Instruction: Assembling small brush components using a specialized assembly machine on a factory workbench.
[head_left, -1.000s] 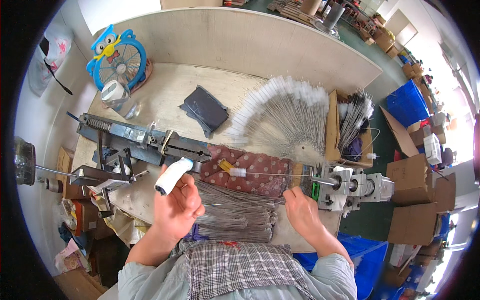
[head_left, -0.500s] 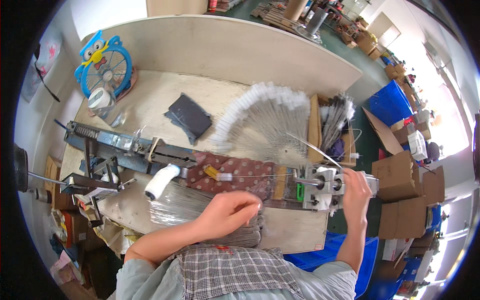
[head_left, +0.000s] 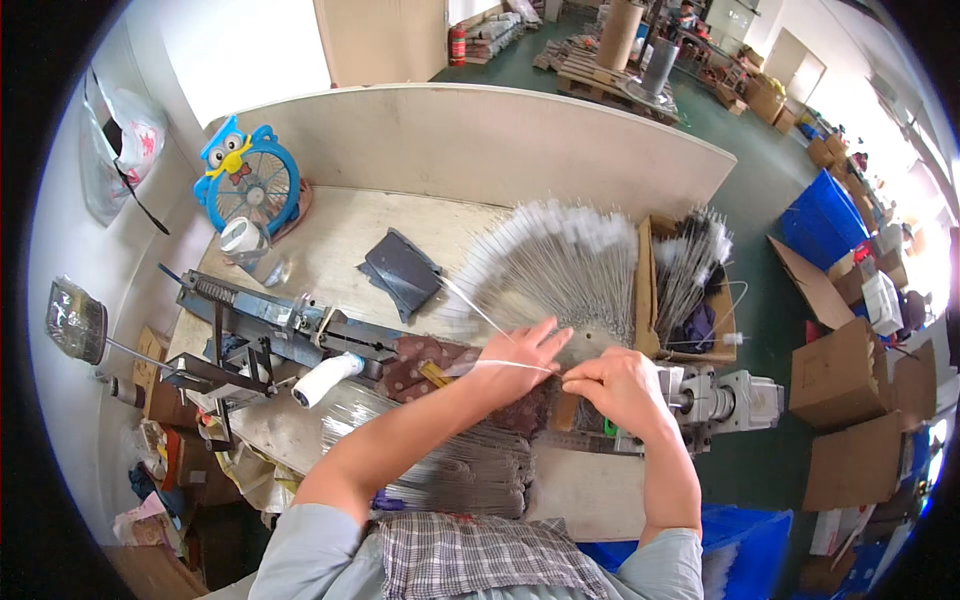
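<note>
My left hand is over the dotted brown cloth, its fingers reaching toward the upper right. A thin wire brush with a pale end runs into this hand and slants out to the upper left. My right hand is closed in a pinch at the end of a second thin white-tipped brush, which lies across my left hand. Just right of my right hand is the metal clamping machine, partly hidden by it. Beyond both hands, many similar wire brushes lie fanned out.
A cardboard box of brushes stands at the right. Bundled wires lie along the near edge. At the left are a blue metal rig, a white-wrapped handle, a jar and a blue fan. A dark cloth lies mid-table.
My right hand has left the machine and moved left to a pinch beside my left hand. My left hand has moved up and right. The slanting brush is now at my left hand. The view has tilted up.
</note>
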